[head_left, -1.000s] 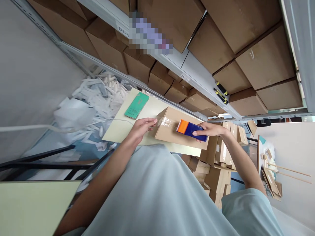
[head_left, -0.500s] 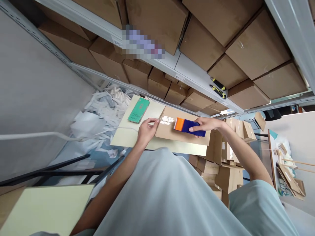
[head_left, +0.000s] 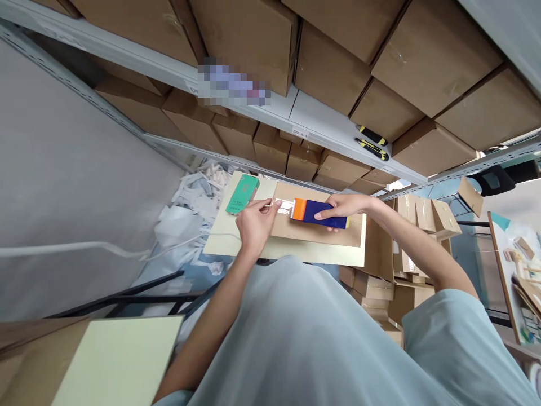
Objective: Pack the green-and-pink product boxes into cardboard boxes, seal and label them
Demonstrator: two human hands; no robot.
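A brown cardboard box [head_left: 321, 234] lies on a pale yellow table [head_left: 236, 239]. My right hand [head_left: 344, 206] is closed round a blue and orange tape dispenser [head_left: 315, 210] that rests on top of the box. A strip of clear tape [head_left: 284, 204] runs from the dispenser toward the box's left end. My left hand [head_left: 256, 223] is at that end, its fingers pinched on the tape's free end by the box edge.
A green phone-sized packet [head_left: 242, 193] lies at the table's far left corner. Metal shelving [head_left: 304, 121] with several cardboard boxes rises behind. Yellow-black tools [head_left: 371, 141] rest on a shelf. White paper scraps [head_left: 190, 206] litter the floor left; flat cartons [head_left: 406, 248] stack at right.
The dispenser has slid left along the box top, closer to my left hand. My left hand has shifted from the box's end face up to the tape. The view tilted upward.
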